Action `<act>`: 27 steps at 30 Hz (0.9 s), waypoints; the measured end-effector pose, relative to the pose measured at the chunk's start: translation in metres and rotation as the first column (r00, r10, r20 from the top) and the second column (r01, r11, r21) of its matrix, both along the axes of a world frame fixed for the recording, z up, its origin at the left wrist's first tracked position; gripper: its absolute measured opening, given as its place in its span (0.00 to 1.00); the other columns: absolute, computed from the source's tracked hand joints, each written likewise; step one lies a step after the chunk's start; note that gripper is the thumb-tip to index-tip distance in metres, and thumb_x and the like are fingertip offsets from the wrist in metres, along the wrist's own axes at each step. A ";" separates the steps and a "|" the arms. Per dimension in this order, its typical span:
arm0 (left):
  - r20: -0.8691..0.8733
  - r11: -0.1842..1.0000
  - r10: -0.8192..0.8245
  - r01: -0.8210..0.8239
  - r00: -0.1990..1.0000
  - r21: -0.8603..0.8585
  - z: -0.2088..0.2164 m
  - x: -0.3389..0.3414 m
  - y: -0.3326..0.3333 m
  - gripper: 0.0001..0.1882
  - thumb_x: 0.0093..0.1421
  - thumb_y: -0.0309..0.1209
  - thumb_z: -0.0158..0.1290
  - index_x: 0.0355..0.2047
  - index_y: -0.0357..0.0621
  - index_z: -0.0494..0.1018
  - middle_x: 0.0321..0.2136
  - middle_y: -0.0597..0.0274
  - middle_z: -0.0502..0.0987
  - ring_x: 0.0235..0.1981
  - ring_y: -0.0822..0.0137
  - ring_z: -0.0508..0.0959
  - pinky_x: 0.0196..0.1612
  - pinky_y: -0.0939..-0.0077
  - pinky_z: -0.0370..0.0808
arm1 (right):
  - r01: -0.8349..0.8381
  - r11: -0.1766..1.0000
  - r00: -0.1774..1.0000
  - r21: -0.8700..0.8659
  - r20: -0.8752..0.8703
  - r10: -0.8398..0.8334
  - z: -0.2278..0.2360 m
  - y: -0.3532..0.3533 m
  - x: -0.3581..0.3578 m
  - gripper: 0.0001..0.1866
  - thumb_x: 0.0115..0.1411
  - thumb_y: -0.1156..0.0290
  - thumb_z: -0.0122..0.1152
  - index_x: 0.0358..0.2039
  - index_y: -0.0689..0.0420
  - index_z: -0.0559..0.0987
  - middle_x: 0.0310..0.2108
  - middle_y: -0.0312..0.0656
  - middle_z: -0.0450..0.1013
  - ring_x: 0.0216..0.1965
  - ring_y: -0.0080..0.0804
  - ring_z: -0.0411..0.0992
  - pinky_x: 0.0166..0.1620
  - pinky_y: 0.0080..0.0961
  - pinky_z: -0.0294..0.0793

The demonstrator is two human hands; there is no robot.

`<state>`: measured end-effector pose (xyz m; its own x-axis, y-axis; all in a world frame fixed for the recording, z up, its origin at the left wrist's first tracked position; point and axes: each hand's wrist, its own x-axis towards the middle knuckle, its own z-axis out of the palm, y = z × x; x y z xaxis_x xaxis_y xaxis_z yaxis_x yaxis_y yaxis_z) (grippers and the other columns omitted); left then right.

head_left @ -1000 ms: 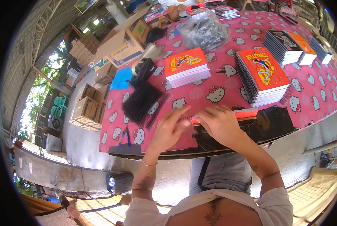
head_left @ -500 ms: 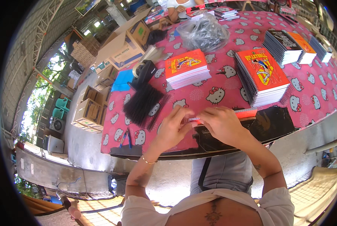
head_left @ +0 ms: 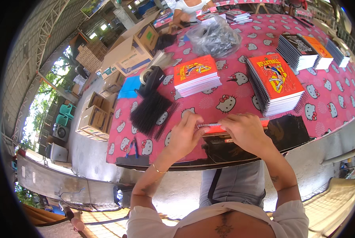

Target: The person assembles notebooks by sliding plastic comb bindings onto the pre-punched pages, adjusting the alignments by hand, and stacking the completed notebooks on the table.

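Observation:
A red-covered notebook (head_left: 214, 129) stands nearly edge-on at the table's near edge, its holed binding edge turned up. My left hand (head_left: 188, 131) pinches its left end between thumb and fingers. Closed over the middle of the same edge is my right hand (head_left: 246, 131); what lies under its fingers is hidden. Beneath the notebook is a black board (head_left: 282, 137). Left of my left hand lies a heap of black plastic binding coils (head_left: 151, 113). Beyond my hands are a stack of unbound red-covered notebooks (head_left: 197, 75) and a stack of spiral-bound ones (head_left: 275, 81).
A black tape dispenser (head_left: 150, 81) stands beside a blue sheet (head_left: 129, 87). Pens (head_left: 135, 148) lie near the front left edge. Farther off are a clear plastic bag (head_left: 215, 37), more notebook stacks (head_left: 298, 49), cartons (head_left: 135, 51) and another person (head_left: 187, 8) across the table.
My right hand has shifted slightly right along the notebook's edge, baring more red cover between my hands. The person across the table has moved their hands.

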<state>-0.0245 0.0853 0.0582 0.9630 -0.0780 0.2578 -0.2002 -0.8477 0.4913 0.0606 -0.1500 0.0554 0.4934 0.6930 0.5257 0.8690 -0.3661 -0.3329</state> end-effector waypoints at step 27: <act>0.445 0.833 0.106 -0.323 0.889 0.449 -0.029 0.002 -0.054 0.53 0.60 0.63 0.50 0.68 0.23 0.56 0.69 0.23 0.55 0.72 0.30 0.53 0.69 0.22 0.42 | 0.047 0.995 0.998 -0.093 -0.032 -0.050 0.009 -0.035 0.006 0.07 0.58 0.68 0.65 0.38 0.52 0.81 0.30 0.40 0.79 0.32 0.45 0.79 0.39 0.41 0.75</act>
